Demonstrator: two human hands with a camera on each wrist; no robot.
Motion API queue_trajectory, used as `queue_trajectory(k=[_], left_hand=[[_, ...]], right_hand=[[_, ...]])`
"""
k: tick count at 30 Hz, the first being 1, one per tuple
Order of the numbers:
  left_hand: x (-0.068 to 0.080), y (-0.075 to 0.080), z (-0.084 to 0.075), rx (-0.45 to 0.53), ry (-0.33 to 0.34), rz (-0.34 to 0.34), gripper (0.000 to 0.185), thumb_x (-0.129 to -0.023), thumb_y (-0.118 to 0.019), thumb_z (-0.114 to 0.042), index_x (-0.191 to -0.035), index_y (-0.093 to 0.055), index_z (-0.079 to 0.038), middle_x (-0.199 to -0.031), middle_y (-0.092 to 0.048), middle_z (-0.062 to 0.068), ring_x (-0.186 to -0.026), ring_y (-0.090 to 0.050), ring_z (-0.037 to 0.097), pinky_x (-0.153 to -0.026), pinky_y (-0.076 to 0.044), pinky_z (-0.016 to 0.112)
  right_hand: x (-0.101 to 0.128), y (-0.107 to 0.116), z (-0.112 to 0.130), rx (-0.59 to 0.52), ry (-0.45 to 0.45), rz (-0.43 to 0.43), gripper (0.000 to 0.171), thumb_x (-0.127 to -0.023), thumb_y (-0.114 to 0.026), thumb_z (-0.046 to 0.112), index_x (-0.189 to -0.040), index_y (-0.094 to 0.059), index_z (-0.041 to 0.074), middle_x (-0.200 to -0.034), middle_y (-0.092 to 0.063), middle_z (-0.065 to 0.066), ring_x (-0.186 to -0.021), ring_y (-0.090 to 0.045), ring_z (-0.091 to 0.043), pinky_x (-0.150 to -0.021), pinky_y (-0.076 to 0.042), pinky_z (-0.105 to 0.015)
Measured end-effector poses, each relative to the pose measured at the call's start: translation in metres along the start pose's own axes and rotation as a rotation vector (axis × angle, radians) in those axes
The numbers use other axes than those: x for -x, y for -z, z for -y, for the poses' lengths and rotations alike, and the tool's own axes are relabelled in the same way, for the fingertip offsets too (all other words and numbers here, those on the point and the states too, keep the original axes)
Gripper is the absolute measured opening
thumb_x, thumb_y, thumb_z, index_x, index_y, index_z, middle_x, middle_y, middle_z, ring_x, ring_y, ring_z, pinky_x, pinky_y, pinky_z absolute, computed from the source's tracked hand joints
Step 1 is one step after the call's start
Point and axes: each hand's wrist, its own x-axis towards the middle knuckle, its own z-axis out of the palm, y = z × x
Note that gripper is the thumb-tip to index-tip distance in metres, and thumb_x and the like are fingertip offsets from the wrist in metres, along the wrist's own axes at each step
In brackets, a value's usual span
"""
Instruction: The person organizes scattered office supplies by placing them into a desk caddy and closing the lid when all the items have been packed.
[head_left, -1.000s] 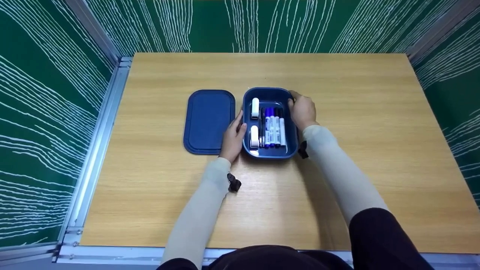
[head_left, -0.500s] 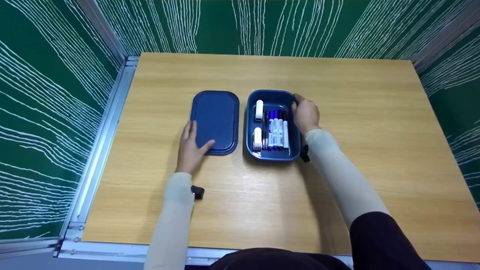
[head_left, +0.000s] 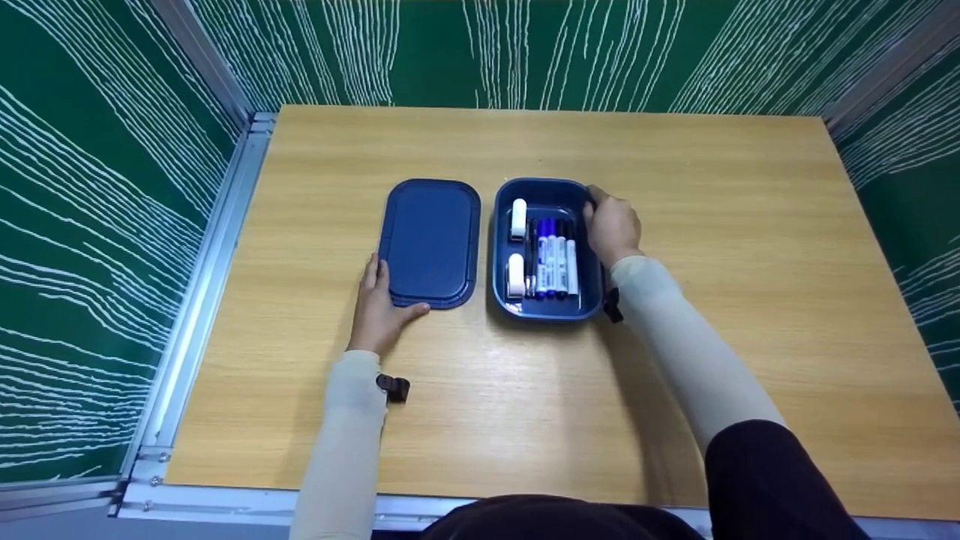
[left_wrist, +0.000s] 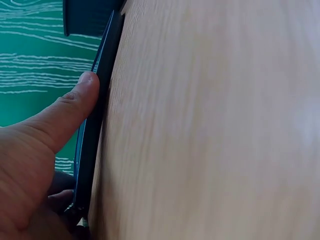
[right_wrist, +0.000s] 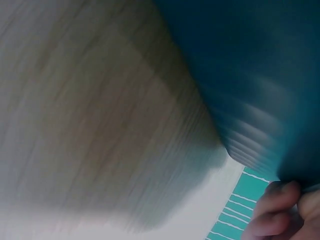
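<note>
The left hand (head_left: 377, 311) pinches the near left corner of the blue lid (head_left: 431, 241) — thumb on the near edge, fingers along the left edge. The lid lies flat on the wooden table (head_left: 675, 300), its long axis running near to far, stretching away from the grip to the far right. The right hand (head_left: 611, 225) grips the far right rim of the blue box (head_left: 546, 311), just right of the lid — markers (head_left: 553, 257) lie inside, pointing near to far.

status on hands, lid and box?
Left hand pinches near-left corner of lid, thumb on top. Right hand grips far-right rim of box, markers inside. Nothing between lid and box.
</note>
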Motion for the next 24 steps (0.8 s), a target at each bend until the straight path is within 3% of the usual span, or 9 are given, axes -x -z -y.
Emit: queue_trajectory(k=[10, 16, 20, 24], left_hand=[[0.002, 0.002, -0.003, 0.068, 0.021, -0.006, 0.115, -0.076, -0.084, -0.04, -0.157, -0.012, -0.002, -0.167, 0.0, 0.002, -0.152, -0.005, 0.026, -0.123, -0.019, 0.039], [0.001, 0.0, -0.003, 0.07, 0.005, -0.012, 0.116, -0.075, -0.084, -0.041, -0.157, -0.011, -0.001, -0.167, -0.001, 0.004, -0.152, -0.006, 0.027, -0.123, -0.017, 0.039], [0.002, -0.001, -0.001, 0.057, 0.01, -0.02, 0.116, -0.075, -0.084, -0.041, -0.157, -0.012, -0.003, -0.167, -0.001, 0.003, -0.152, -0.006, 0.028, -0.123, -0.018, 0.04], [0.003, 0.001, -0.001, 0.054, 0.01, -0.031, 0.116, -0.075, -0.085, -0.041, -0.157, -0.012, -0.003, -0.167, -0.002, 0.002, -0.152, -0.007, 0.028, -0.123, -0.018, 0.04]], right_hand=[[0.0, 0.01, 0.004, 0.03, 0.011, 0.059, 0.038, -0.101, -0.049, 0.02, -0.137, -0.057, 0.01, -0.125, -0.063, -0.026, -0.106, -0.062, -0.05, -0.085, -0.05, -0.061], [-0.006, 0.026, 0.009, 0.09, -0.025, 0.167, 0.047, -0.103, -0.045, 0.035, -0.14, -0.053, 0.007, -0.132, -0.059, -0.026, -0.116, -0.057, -0.047, -0.092, -0.048, -0.06], [-0.016, 0.047, 0.037, 0.101, -0.025, 0.213, 0.055, -0.104, -0.04, 0.044, -0.142, -0.05, 0.005, -0.14, -0.054, -0.022, -0.123, -0.054, -0.042, -0.098, -0.047, -0.056], [-0.029, 0.065, 0.088, 0.036, 0.021, 0.269, 0.054, -0.104, -0.039, 0.042, -0.145, -0.047, 0.008, -0.144, -0.051, -0.016, -0.127, -0.052, -0.035, -0.105, -0.044, -0.05]])
